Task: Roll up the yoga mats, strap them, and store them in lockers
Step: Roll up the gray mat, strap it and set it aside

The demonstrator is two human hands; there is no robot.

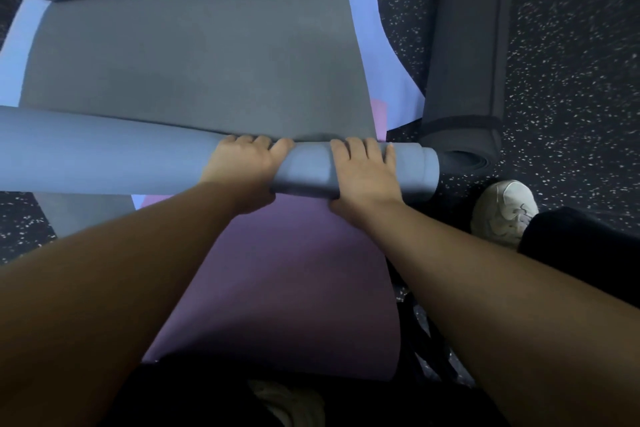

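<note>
A grey-blue yoga mat (194, 62) lies on the floor, its near end wound into a roll (104, 149) that crosses the view from the left edge to the right. My left hand (242, 170) grips the roll near its middle, fingers curled over the top. My right hand (363, 170) grips it close to the right end, thumb under the roll. The mat's far end curls upward at the top of the view. Beneath it lie a purple mat (294, 270) and a pale lilac mat (381, 45).
A black rolled mat (464, 55) with a strap around it lies on the speckled dark floor (571, 62) to the right. A white shoe (505, 215) stands beside the roll's right end. Dark straps (426, 340) lie by the purple mat's right edge.
</note>
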